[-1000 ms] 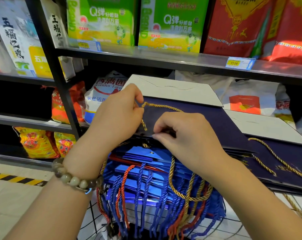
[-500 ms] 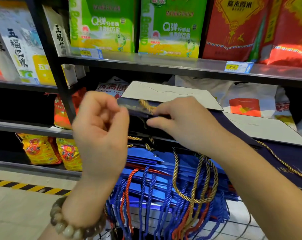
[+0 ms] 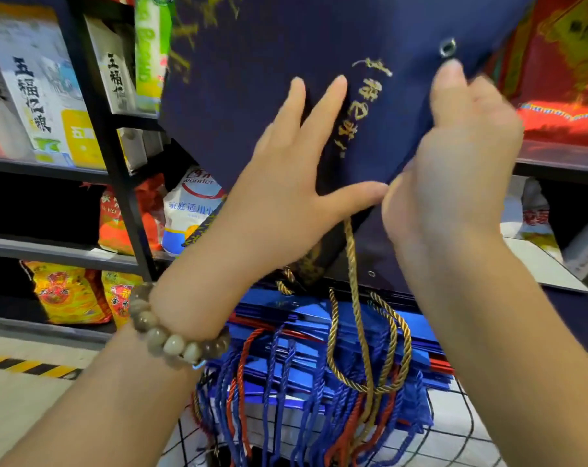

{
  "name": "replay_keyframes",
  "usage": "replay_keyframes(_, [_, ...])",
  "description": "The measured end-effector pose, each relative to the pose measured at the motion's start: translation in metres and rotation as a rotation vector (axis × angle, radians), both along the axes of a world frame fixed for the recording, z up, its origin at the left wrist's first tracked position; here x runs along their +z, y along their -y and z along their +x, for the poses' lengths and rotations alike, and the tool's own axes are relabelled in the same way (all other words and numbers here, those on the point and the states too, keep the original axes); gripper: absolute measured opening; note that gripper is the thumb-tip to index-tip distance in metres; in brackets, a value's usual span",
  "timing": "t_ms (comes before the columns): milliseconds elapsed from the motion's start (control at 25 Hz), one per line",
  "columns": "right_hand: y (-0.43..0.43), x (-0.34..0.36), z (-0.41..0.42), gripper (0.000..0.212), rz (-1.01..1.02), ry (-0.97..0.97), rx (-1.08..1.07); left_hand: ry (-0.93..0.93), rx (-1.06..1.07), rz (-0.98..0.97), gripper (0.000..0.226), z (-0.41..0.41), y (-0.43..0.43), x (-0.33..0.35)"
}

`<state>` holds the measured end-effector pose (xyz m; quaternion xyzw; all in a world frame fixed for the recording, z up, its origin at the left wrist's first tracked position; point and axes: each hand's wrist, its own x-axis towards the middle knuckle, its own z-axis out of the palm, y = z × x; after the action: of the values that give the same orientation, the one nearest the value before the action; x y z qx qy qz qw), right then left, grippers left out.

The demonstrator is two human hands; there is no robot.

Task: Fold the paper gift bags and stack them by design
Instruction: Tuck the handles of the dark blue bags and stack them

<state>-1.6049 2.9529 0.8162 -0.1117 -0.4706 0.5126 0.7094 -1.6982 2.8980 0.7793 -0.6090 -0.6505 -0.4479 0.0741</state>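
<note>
Stocked shop shelves (image 3: 43,162) back the navy paper gift bag (image 3: 252,72), raised tilted above the blue bag stack (image 3: 275,335); left hand (image 3: 286,187) lies flat on its face, right hand (image 3: 454,156) keeps a pinching grip on its right edge.

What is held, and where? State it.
The right hand grips the navy gift bag by its edge below the eyelet; the left hand presses flat on it.

The wrist of the left hand (image 3: 286,190) wears a bracelet (image 3: 174,338) of round glossy beads — grey-brown ones and paler cream ones — strung close together. The left forearm (image 3: 100,409) and right forearm (image 3: 508,348) are bare.
</note>
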Motion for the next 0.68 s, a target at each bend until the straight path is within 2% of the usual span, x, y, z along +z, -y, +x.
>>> replay_keyframes(120, [-0.001, -0.017, -0.004, 0.024, -0.34, -0.198, 0.249, -0.123, 0.011, -0.071, 0.092, -0.014, -0.007, 0.001])
replay_keyframes(200, [-0.001, -0.034, -0.007, 0.021, -0.477, -0.187, 0.338, -0.045, -0.058, -0.22, 0.086, -0.026, -0.015, -0.007])
replay_keyframes(280, [-0.002, -0.05, -0.003, 0.031, -0.602, -0.148, 0.42, 0.03, -0.153, -0.393, 0.071, -0.036, -0.019, -0.02])
replay_keyframes(360, [-0.002, -0.063, 0.007, 0.035, -0.698, -0.038, 0.524, -0.002, -0.173, -0.513, 0.058, -0.044, -0.02, -0.033])
replay_keyframes(440, [0.003, -0.07, 0.022, 0.028, -0.69, 0.28, 0.595, -0.029, -0.17, -0.579, 0.051, -0.048, -0.019, -0.039])
replay_keyframes(520, [0.01, -0.071, 0.033, 0.014, -0.573, 0.654, 0.634, -0.019, -0.176, -0.599, 0.049, -0.051, -0.018, -0.04])
replay_keyframes(600, [0.017, -0.065, 0.036, 0.01, -0.453, 0.978, 0.684, -0.043, -0.187, -0.611, 0.046, -0.05, -0.019, -0.04])
replay_keyframes(680, [0.023, -0.06, 0.033, 0.017, -0.112, 1.346, 0.543, -0.1, -0.201, -0.653, 0.042, -0.048, -0.02, -0.039])
